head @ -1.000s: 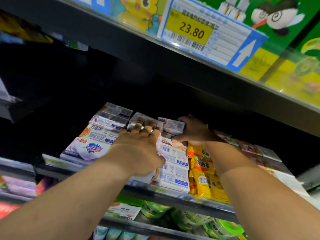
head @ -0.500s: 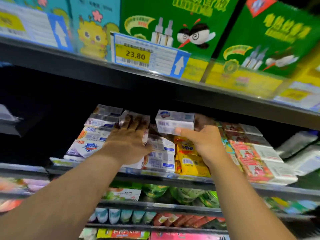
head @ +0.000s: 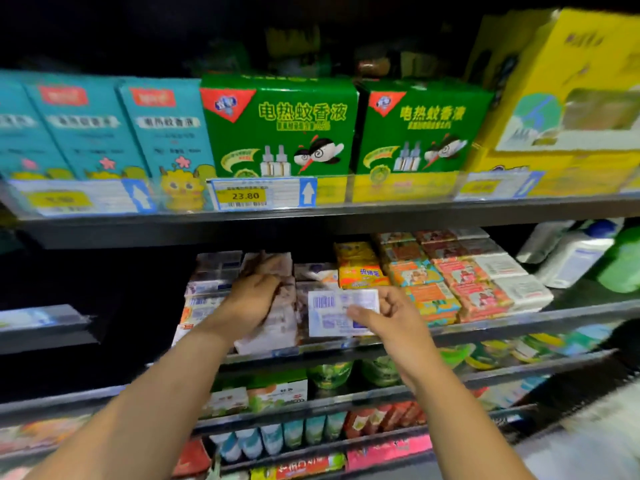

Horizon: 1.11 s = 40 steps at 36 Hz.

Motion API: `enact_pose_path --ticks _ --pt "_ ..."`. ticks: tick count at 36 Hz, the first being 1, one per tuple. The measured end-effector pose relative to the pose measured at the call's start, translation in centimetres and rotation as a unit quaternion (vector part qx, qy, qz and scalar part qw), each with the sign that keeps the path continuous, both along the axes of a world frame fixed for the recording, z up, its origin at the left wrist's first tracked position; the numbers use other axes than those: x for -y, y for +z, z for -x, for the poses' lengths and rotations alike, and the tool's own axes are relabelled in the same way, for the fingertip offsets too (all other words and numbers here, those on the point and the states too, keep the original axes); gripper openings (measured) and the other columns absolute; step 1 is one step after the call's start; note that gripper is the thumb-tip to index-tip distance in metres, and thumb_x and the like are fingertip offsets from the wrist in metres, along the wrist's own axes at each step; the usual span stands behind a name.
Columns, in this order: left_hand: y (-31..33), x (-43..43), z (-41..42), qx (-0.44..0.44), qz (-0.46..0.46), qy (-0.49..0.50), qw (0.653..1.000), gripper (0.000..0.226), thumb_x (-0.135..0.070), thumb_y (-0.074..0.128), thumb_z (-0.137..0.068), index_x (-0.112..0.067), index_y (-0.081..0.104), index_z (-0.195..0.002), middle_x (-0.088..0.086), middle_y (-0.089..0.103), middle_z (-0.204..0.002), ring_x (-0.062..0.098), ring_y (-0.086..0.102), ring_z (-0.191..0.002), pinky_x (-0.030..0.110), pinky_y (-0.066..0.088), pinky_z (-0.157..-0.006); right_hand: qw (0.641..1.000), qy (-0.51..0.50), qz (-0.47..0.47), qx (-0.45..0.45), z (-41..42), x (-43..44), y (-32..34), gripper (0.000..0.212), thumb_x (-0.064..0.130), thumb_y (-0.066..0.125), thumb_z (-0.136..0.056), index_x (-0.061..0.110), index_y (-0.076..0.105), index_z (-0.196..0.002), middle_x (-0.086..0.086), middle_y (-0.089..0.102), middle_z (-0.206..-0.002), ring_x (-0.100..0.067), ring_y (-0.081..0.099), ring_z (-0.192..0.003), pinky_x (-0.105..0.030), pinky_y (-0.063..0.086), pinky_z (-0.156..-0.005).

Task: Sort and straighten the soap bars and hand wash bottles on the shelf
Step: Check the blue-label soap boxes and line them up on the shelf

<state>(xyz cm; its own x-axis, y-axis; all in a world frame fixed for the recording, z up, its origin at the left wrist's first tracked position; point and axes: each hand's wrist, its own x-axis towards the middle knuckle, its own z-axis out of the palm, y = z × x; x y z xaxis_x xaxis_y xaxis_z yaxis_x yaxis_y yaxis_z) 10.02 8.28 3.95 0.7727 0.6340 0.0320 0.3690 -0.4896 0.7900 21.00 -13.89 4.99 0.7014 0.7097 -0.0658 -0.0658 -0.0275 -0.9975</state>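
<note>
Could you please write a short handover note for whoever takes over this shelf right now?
Left hand: rests on the white soap row at the front of the shelf; blur hides its grip.
Right hand: pinches a white soap box, barcode towards the camera, not yet placed.
Yellow soap packs and orange soap packs lie in rows to the right; hand wash bottles stand at the far right.
Done: those rows look tidy.
Left: place the held box, square the white row, check the bottles.
</note>
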Motion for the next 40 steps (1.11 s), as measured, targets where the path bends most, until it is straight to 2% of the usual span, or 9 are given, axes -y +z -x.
enact_pose_path --ticks 3,7,14,17,23,26,30,34,40 --pt "1.6 0.9 2.0 0.043 -0.088 -0.062 0.993 0.063 -0.008 0.058 -0.098 -0.036 0.037 -0.149 -0.012 0.024 -0.158 -0.001 0.035 -0.134 0.002 0.026 -0.102 0.998 -0.034 -0.016 -0.053 1.0 -0.4 -0.1 0.032 0.019 0.079 -0.085 0.02 0.059 -0.11 0.005 0.069 -0.09 -0.014 0.071 -0.088 -0.035 0.052 -0.074" --pt "1.0 2.3 5.2 0.112 -0.243 -0.183 0.946 0.084 -0.018 0.077 -0.087 -0.057 0.031 -0.145 -0.019 0.028 -0.157 0.008 0.031 -0.145 0.03 0.033 -0.115 0.993 -0.03 -0.034 -0.112 2.7 -0.7 0.0 0.021 0.016 0.069 -0.093 0.025 0.061 -0.11 0.004 0.073 -0.097 -0.02 0.073 -0.084 -0.03 0.051 -0.057" --pt "-0.5 4.1 6.9 0.27 -0.315 -0.173 0.893 0.035 -0.036 0.067 -0.09 -0.028 0.06 -0.123 -0.014 0.054 -0.127 0.007 0.046 -0.121 0.021 0.035 -0.105 0.978 0.046 -0.071 -0.189 5.4 -1.1 1.3 0.019 0.024 0.063 -0.094 0.024 0.06 -0.112 -0.007 0.072 -0.101 -0.021 0.066 -0.069 -0.025 0.048 -0.044" --pt "0.3 4.2 7.8 0.275 -0.21 -0.116 0.931 0.032 -0.043 0.067 -0.087 -0.037 0.061 -0.117 -0.031 0.051 -0.12 0.001 0.05 -0.119 0.017 0.039 -0.099 0.973 0.123 -0.074 -0.181 5.8 -0.6 2.2 0.047 0.038 0.072 -0.085 0.016 0.056 -0.123 -0.008 0.072 -0.099 -0.024 0.065 -0.07 -0.027 0.053 -0.05" --pt "3.7 6.5 8.2 0.332 0.24 -0.008 0.912 0.015 -0.025 0.066 -0.081 -0.017 0.068 -0.094 0.002 0.075 -0.086 0.018 0.073 -0.079 0.029 0.06 -0.064 0.996 0.086 -0.003 -0.017 6.7 -1.2 2.4 0.077 0.05 0.082 -0.074 -0.006 0.053 -0.118 -0.035 0.056 -0.112 -0.032 0.066 -0.094 -0.046 0.052 -0.089" --pt "3.6 6.5 7.8 0.292 0.263 0.008 0.92 0.017 -0.035 0.068 -0.08 -0.027 0.071 -0.094 0.004 0.075 -0.093 0.029 0.073 -0.088 0.045 0.062 -0.072 0.998 0.031 -0.039 -0.038 7.1 -1.7 2.4 0.032 0.018 0.071 -0.089 0.013 0.059 -0.118 0.002 0.063 -0.073 -0.011 0.064 -0.069 -0.023 0.047 -0.059" --pt "2.1 5.9 8.0 0.257 0.335 -0.105 0.9 0.036 -0.042 0.087 -0.072 -0.04 0.072 -0.104 -0.005 0.062 -0.128 0.025 0.068 -0.11 0.038 0.061 -0.071 0.99 -0.03 -0.088 -0.103 7.2 -1.4 2.1 0.019 0.01 0.058 -0.097 0.026 0.066 -0.104 -0.006 0.073 -0.1 -0.023 0.072 -0.08 -0.029 0.05 -0.05" --pt "1.1 4.4 8.5 0.171 0.104 -0.211 0.957 0.06 -0.044 0.085 -0.068 -0.056 0.06 -0.121 -0.029 0.042 -0.146 0.008 0.042 -0.139 0.043 0.052 -0.1 0.981 -0.019 -0.091 -0.169 6.6 -0.4 2.2 0.008 0.019 0.06 -0.093 0.019 0.068 -0.091 -0.01 0.072 -0.094 -0.019 0.066 -0.062 -0.023 0.045 -0.04" --pt "1.3 4.3 7.9 0.257 0.177 -0.14 0.94 0.043 -0.037 0.077 -0.07 -0.045 0.069 -0.111 -0.008 0.067 -0.123 0.013 0.063 -0.118 0.034 0.057 -0.09 0.96 0.157 -0.105 -0.206 5.9 0.6 1.8 0.086 0.045 0.092 -0.064 0.01 0.054 -0.133 -0.015 0.069 -0.115 -0.026 0.071 -0.085 -0.03 0.061 -0.065"
